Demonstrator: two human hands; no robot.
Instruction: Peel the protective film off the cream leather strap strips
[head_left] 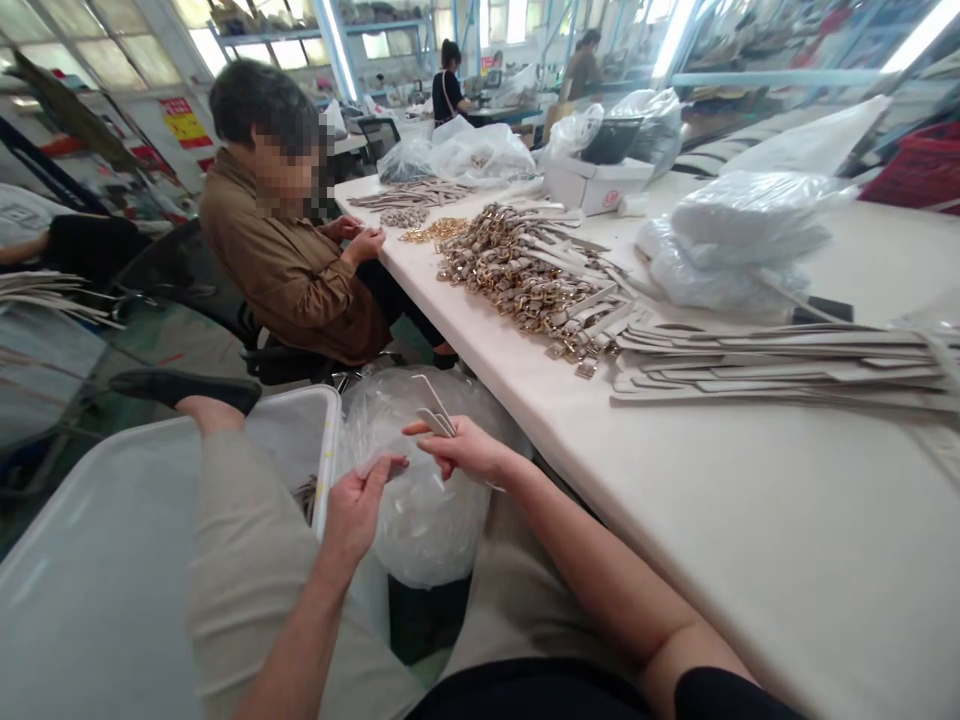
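Observation:
My right hand (471,450) is closed round a few thin, pale strips (438,421), whose ends stick up past the fingers. Just to its left, my left hand (358,508) has thumb and fingers pressed together at the tips; what they pinch, if anything, is too small to make out. Both hands are over my lap, in front of a big clear plastic bag (427,535). On the table (675,500) to the right lies a heap of pale straps with gold-coloured buckles (532,280). Nearer me is a stack of long, flat, pale strips (780,362).
A co-worker in a brown jacket (277,260) sits at the table's far left edge. A white plastic bin (112,500) stands by my left leg. Plastic-wrapped packs (742,235), a white box (596,185) and small piles of gold-coloured hardware (435,230) are on the table.

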